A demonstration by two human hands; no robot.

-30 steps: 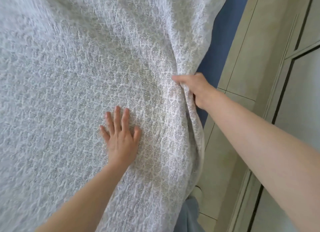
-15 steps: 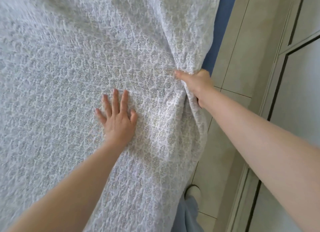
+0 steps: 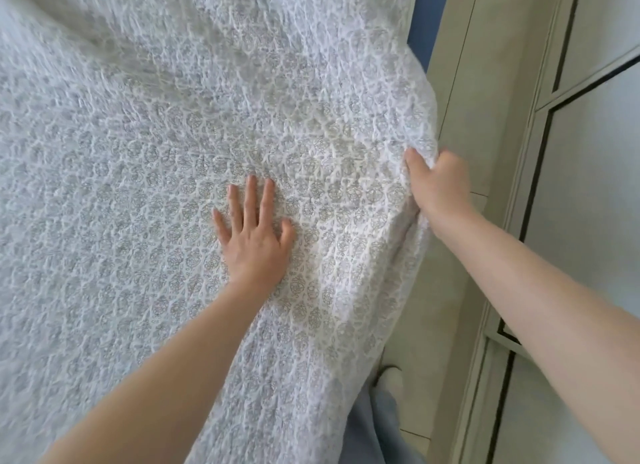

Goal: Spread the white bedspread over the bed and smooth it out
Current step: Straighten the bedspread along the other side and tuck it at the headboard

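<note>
The white bedspread point(image 3: 145, 172), textured with a small grey pattern, covers the bed and fills most of the view. My left hand point(image 3: 254, 236) lies flat on it, palm down, fingers apart, near the middle. My right hand point(image 3: 438, 186) is closed on the bedspread's right edge, where the cloth bunches and hangs down the bed's side. Folds run from that grip toward the upper left. A strip of blue point(image 3: 424, 16), the bed under the bedspread, shows at the top right.
A narrow strip of beige tiled floor point(image 3: 485, 82) runs along the bed's right side. Pale panelled doors with dark seams point(image 3: 588, 151) stand just beyond it. My blue trouser leg point(image 3: 377, 425) and a light shoe point(image 3: 391, 378) are at the bottom.
My right hand has drawn the bedspread's edge farther right, out over the floor. More of the blue is covered. My left hand stays flat on the cloth.
</note>
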